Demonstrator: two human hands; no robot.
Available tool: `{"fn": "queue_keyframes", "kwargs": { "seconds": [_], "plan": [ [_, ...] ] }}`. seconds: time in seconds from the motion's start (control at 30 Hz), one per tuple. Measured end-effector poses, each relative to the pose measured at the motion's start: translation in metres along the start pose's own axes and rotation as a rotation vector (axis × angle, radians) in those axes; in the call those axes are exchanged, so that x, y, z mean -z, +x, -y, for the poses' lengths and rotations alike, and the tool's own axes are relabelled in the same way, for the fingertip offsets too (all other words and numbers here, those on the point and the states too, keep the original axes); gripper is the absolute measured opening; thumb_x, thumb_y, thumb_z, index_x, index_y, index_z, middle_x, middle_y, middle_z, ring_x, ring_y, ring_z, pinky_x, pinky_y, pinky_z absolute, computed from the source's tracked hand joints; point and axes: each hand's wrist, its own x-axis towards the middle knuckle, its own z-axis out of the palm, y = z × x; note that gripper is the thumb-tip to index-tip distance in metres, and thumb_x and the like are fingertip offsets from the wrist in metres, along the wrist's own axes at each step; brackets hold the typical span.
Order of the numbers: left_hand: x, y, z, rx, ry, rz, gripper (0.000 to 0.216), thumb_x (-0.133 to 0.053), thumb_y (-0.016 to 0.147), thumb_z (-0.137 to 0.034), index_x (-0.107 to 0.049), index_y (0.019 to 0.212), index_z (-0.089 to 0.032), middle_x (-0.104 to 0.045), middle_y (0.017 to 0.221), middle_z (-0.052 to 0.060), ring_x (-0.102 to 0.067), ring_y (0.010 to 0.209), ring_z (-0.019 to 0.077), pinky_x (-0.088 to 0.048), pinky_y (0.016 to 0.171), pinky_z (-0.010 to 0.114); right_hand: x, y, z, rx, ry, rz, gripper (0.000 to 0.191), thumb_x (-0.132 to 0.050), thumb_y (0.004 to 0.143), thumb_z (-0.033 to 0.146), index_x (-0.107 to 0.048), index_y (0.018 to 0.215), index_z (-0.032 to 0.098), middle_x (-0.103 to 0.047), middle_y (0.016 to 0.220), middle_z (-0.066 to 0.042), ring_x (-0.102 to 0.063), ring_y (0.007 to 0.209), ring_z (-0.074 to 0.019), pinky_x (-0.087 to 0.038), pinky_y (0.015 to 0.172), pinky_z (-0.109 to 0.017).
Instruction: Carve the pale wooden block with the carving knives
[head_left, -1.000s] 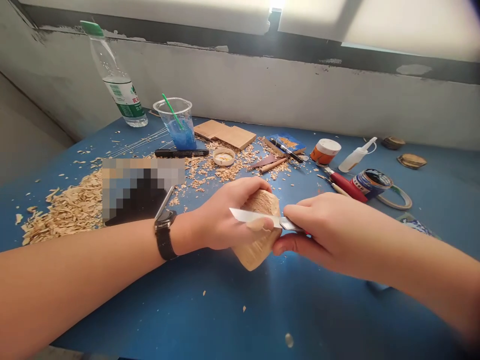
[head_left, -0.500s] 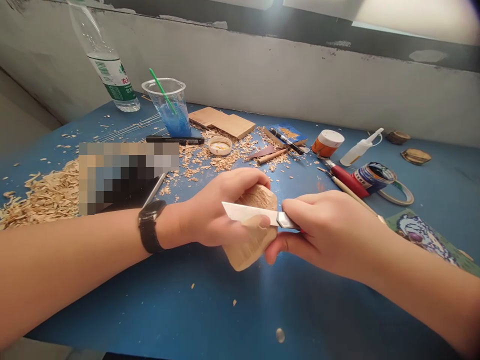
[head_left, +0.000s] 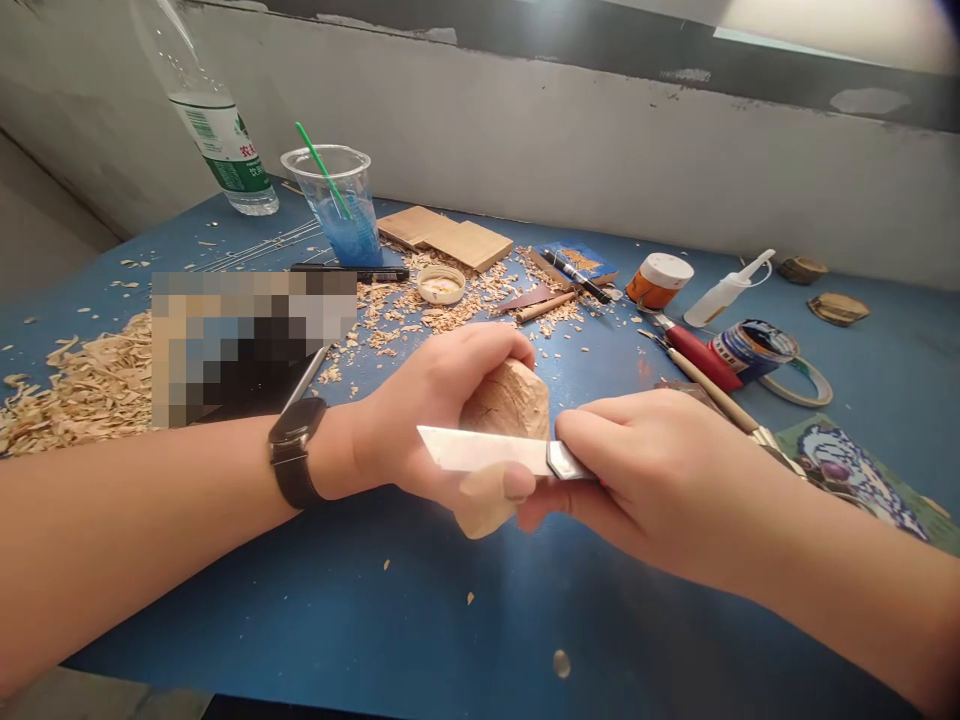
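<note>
My left hand [head_left: 442,410] is wrapped round a pale, rounded block of wood [head_left: 516,398] with a carved, faceted surface. My right hand [head_left: 645,470] grips the handle of a utility knife [head_left: 487,452], most of which is hidden in the fist. Its broad blade points left and lies across the near side of the wood, just above my left thumb. Whether the edge touches the wood I cannot tell. Both hands are above the blue table [head_left: 360,620].
Wood shavings [head_left: 97,385] are heaped at left beside a blurred-out patch. Behind stand a water bottle [head_left: 225,150] and a plastic cup [head_left: 345,220] of blue liquid. Flat boards [head_left: 469,245], a paint jar [head_left: 660,280], a glue bottle [head_left: 724,295] and a red-handled tool [head_left: 694,355] lie farther right.
The block has tilted in my left hand, showing more of its faceted upper end. The knife blade has shifted slightly left and down, and my right hand with it.
</note>
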Motion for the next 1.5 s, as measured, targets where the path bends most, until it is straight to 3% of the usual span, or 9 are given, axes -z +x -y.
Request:
{"fn": "queue_keyframes", "kwargs": {
  "seconds": [0.17,0.4,0.53,0.77,0.93,1.2,1.4,1.5],
  "plan": [
    [-0.001,0.003,0.003,-0.063,0.002,0.01,0.057,-0.061,0.085,-0.071,-0.062,0.1,-0.016,-0.059,0.076,0.002,-0.05,0.063,0.0169,-0.043,0.06,0.036,-0.002,0.002,-0.004,0.002,0.016,0.005,0.046,-0.064,0.104,0.053,-0.055,0.071,0.022,-0.051,0.06,0.003,-0.038,0.053,-0.0122,-0.016,0.059,-0.034],
    [0.0,0.004,0.002,0.095,-0.083,0.042,0.048,-0.065,0.085,-0.068,-0.062,0.097,-0.021,-0.061,0.073,0.002,-0.049,0.061,0.0185,-0.04,0.055,0.037,-0.002,0.009,-0.006,-0.058,-0.004,-0.021,0.054,-0.067,0.098,0.069,-0.052,0.071,0.024,-0.047,0.057,0.003,-0.038,0.052,-0.0133,-0.018,0.058,-0.033],
    [0.002,0.006,0.001,0.111,-0.107,0.036,0.045,-0.063,0.09,-0.064,-0.062,0.096,-0.019,-0.06,0.073,0.002,-0.051,0.062,0.0173,-0.04,0.056,0.035,-0.004,0.009,-0.004,-0.077,-0.037,-0.072,0.059,-0.066,0.096,0.075,-0.051,0.071,0.024,-0.045,0.057,0.003,-0.039,0.053,-0.0142,-0.02,0.059,-0.032],
    [0.001,0.005,-0.007,0.02,-0.069,0.013,0.062,-0.066,0.078,-0.079,-0.061,0.102,-0.022,-0.06,0.079,0.006,-0.055,0.069,0.0251,-0.048,0.064,0.044,0.002,0.0,0.004,-0.005,-0.037,-0.003,0.046,-0.06,0.106,0.055,-0.057,0.074,0.023,-0.05,0.06,0.002,-0.035,0.052,-0.0128,-0.017,0.058,-0.034],
    [-0.005,0.001,-0.013,0.075,-0.064,0.011,0.06,-0.061,0.08,-0.082,-0.058,0.096,-0.025,-0.06,0.077,0.007,-0.054,0.07,0.0263,-0.048,0.064,0.046,0.003,0.001,0.006,0.037,0.063,0.041,0.048,-0.067,0.102,0.059,-0.062,0.074,0.022,-0.055,0.061,0.002,-0.038,0.052,-0.0112,-0.018,0.057,-0.034],
    [-0.007,0.003,-0.006,0.016,-0.073,-0.065,0.048,-0.065,0.083,-0.07,-0.058,0.096,-0.024,-0.059,0.073,0.003,-0.052,0.063,0.0211,-0.046,0.059,0.042,-0.004,0.0,0.006,-0.075,0.023,-0.079,0.058,-0.063,0.099,0.075,-0.058,0.073,0.023,-0.051,0.059,0.003,-0.038,0.053,-0.0129,-0.022,0.057,-0.034],
    [-0.001,0.002,-0.014,0.157,-0.158,-0.014,0.04,-0.064,0.093,-0.06,-0.059,0.096,-0.021,-0.057,0.071,0.0,-0.046,0.059,0.0153,-0.042,0.055,0.035,-0.006,0.004,0.003,-0.024,-0.051,-0.325,0.075,-0.058,0.084,0.095,-0.05,0.067,0.022,-0.038,0.054,0.007,-0.03,0.052,-0.0104,-0.021,0.053,-0.032],
    [-0.001,0.002,-0.016,0.151,-0.127,-0.011,0.05,-0.063,0.09,-0.07,-0.059,0.097,-0.021,-0.059,0.077,0.002,-0.048,0.063,0.0167,-0.043,0.058,0.036,0.003,0.003,0.005,-0.021,-0.043,-0.178,0.067,-0.063,0.093,0.084,-0.055,0.068,0.022,-0.046,0.056,0.004,-0.036,0.05,-0.0113,-0.021,0.053,-0.033]
  ]
}}
